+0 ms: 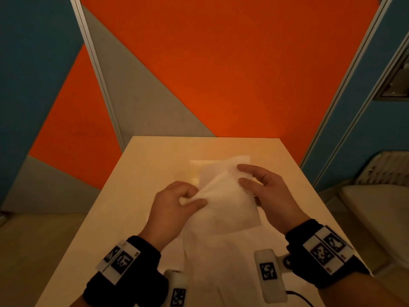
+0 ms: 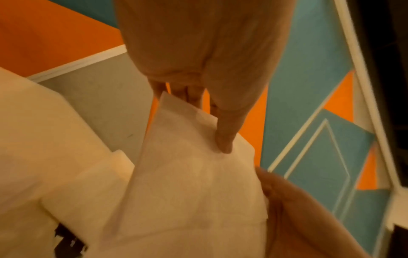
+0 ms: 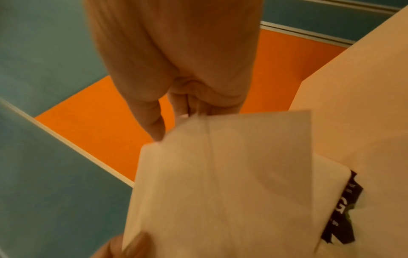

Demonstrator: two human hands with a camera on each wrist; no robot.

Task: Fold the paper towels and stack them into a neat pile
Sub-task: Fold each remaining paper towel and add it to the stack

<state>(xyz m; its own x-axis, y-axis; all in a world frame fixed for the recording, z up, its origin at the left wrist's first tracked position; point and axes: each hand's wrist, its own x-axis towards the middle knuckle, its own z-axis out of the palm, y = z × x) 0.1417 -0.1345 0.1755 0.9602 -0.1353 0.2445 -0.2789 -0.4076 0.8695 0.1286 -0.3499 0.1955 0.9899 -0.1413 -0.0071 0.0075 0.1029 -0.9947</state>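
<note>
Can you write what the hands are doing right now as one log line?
left hand: pinches paper towel | right hand: holds its other edge | towel: lifted above table | fold: unfinished

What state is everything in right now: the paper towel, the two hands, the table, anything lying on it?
Paper towel: lifted above the table, partly folded, held by both hands.
Left hand: pinches the towel's left edge.
Right hand: grips its right edge.
Flat towel: lying on the table beyond the hands.
Table: bears the flat towel.

head: high, looking down | wrists: close along fingers | shared: paper towel (image 1: 223, 204)
</note>
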